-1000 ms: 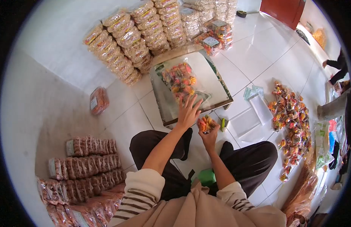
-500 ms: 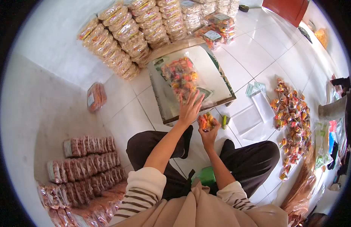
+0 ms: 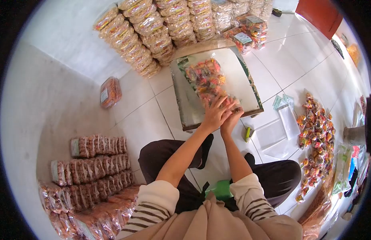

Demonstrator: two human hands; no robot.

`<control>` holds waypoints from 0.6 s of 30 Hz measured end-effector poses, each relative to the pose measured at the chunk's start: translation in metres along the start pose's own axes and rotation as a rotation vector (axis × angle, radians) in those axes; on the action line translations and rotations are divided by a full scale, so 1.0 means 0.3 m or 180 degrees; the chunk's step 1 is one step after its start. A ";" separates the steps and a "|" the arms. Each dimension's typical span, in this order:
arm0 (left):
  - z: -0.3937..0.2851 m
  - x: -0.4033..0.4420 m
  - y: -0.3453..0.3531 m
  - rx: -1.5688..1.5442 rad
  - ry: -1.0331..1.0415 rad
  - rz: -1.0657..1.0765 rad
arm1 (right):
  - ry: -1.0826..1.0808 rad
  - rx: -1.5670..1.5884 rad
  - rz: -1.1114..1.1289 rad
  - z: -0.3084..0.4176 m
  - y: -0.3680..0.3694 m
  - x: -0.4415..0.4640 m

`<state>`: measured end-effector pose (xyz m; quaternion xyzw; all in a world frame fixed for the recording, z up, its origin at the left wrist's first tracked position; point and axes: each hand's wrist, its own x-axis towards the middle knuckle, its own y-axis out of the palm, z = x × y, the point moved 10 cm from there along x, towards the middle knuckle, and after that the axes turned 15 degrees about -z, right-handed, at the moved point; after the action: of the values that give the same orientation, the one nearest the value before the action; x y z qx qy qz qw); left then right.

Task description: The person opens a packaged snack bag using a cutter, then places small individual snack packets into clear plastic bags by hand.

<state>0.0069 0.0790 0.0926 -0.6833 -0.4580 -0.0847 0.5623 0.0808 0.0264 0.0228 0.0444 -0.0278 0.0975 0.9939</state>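
A clear plastic bag (image 3: 207, 76) filled with colourful wrapped snack pieces lies flat on a low table with a pale top (image 3: 239, 76). At the bag's near end, my left hand (image 3: 214, 117) has its fingers curved over the plastic. My right hand (image 3: 232, 120) is close against it, cupped around some of the wrapped pieces (image 3: 235, 106) at the bag's near end. The fingers overlap there, so the bag's opening and part of what the right hand holds are hidden.
Tall stacks of packaged snacks (image 3: 149, 36) stand behind the table, beside filled colourful bags (image 3: 243, 38). Brown packs (image 3: 91, 170) are lined up on the left. At right lie a yellow-green stapler-like object (image 3: 248, 134), flat clear bags (image 3: 273, 138) and a wrapped-snack pile (image 3: 315, 138).
My right hand has moved up from in front of the table to the bag's near end, carrying a handful of wrapped pieces. My left hand's spread fingers have drawn together beside it.
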 end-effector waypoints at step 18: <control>0.226 0.165 0.260 -0.0199 0.0894 0.0317 | -0.0326 -0.0605 -0.0552 -0.018 -0.046 0.072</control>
<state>0.0640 0.1667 0.0460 -0.7038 -0.3375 -0.1656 0.6027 0.1049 0.0175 0.0177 -0.0428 -0.0837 0.0058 0.9956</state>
